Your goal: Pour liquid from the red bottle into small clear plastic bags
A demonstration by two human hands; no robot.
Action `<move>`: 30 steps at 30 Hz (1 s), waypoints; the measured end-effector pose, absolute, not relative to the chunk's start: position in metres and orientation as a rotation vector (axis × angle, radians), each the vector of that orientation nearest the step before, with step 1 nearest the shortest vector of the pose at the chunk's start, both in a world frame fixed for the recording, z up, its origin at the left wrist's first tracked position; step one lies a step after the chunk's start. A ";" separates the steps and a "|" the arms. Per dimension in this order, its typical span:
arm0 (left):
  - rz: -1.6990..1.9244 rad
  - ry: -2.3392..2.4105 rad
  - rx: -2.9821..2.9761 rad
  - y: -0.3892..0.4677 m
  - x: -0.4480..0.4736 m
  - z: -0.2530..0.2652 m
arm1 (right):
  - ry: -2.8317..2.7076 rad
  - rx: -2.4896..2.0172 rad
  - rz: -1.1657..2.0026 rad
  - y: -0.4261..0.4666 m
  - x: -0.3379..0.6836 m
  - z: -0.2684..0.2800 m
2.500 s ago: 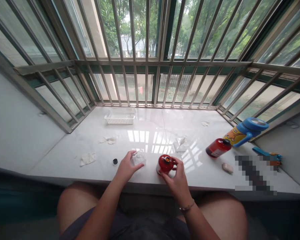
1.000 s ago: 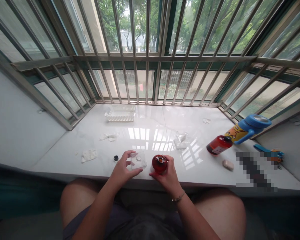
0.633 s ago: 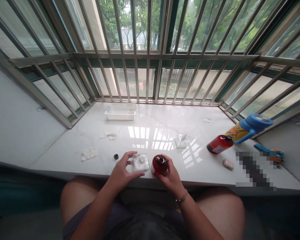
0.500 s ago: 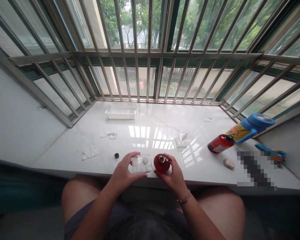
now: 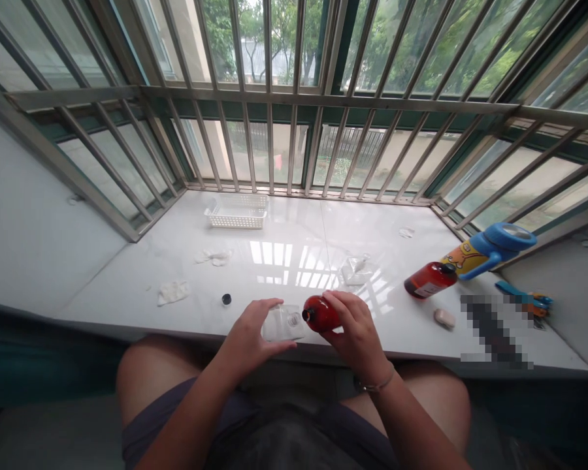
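Observation:
My left hand [image 5: 252,336] is closed round the sides of a clear, squarish bottle [image 5: 277,324] with a round neck at its right side, close to the counter's front edge. In my right hand [image 5: 355,333] is a red bottle [image 5: 322,314] without a cap. It tilts to the left, its open dark mouth beside the clear bottle's neck. Whether the two touch, or any liquid flows, I cannot tell. A small black cap [image 5: 226,299] lies on the counter to the left of my left hand.
On the white counter [image 5: 284,228] stand a white basket [image 5: 238,219] at the back and a crumpled clear bag [image 5: 357,269]. Crumpled tissues [image 5: 173,292] lie left. Rightward are another red bottle [image 5: 428,281], a blue-yellow flask [image 5: 490,245] and a pinkish case [image 5: 443,318]. Metal bars line the window.
The red bottle has gone from upright to tilted left, its mouth turned toward the clear bottle. My right hand has risen and turned over it. My left hand keeps its hold.

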State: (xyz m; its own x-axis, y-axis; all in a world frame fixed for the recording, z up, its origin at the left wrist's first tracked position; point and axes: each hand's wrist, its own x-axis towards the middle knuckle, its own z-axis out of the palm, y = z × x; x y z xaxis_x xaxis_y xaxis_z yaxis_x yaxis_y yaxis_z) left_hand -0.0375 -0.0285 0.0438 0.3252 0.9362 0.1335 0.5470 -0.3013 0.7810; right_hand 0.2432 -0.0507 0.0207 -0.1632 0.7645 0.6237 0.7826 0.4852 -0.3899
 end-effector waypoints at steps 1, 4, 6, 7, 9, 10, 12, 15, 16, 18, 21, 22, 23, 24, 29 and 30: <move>0.788 1.298 1.966 -0.029 -0.037 0.043 | -1.947 -1.277 -0.031 -0.050 0.244 0.021; 0.765 1.287 1.973 -0.029 -0.036 0.041 | -2.008 -1.255 -0.056 -0.050 0.246 0.022; 0.757 1.279 1.972 -0.030 -0.036 0.041 | -2.045 -1.250 -0.084 -0.049 0.247 0.024; 0.754 1.276 1.969 -0.030 -0.035 0.041 | -2.063 -1.249 -0.099 -0.049 0.248 0.026; 0.749 1.273 1.954 -0.030 -0.035 0.041 | -2.099 -1.243 -0.124 -0.048 0.249 0.029; 0.746 1.275 1.942 -0.030 -0.034 0.041 | -2.118 -1.238 -0.130 -0.047 0.250 0.031; 0.738 1.277 1.911 -0.030 -0.033 0.040 | -2.155 -1.239 -0.125 -0.046 0.253 0.035; 0.735 1.265 1.856 -0.030 -0.032 0.037 | -2.194 -1.261 -0.098 -0.045 0.255 0.040; 0.731 1.260 1.837 -0.030 -0.032 0.036 | -2.201 -1.265 -0.099 -0.045 0.255 0.041; 0.715 1.250 1.802 -0.029 -0.031 0.033 | -2.209 -1.258 -0.116 -0.045 0.256 0.044; 0.698 1.234 1.757 -0.029 -0.030 0.029 | -2.220 -1.247 -0.147 -0.044 0.255 0.048; 0.699 1.229 1.746 -0.028 -0.030 0.028 | -2.226 -1.247 -0.154 -0.044 0.255 0.050; 0.701 1.224 1.737 -0.028 -0.029 0.026 | -2.232 -1.245 -0.163 -0.044 0.255 0.051; 0.702 1.220 1.728 -0.028 -0.029 0.026 | -2.238 -1.242 -0.173 -0.044 0.255 0.052; 0.680 1.205 1.660 -0.029 -0.029 0.025 | -2.254 -1.223 -0.222 -0.044 0.254 0.057; 0.676 1.202 1.643 -0.029 -0.028 0.026 | -2.256 -1.218 -0.230 -0.044 0.253 0.058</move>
State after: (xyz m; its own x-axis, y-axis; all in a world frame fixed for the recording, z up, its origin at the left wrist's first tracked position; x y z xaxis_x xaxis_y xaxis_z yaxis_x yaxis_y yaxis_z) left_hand -0.0284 -0.0286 0.0259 0.3625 0.9268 -0.0981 0.3975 -0.0585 0.9158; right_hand 0.2533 -0.0436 0.0579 -0.4302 0.7164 0.5492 0.8126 0.5724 -0.1101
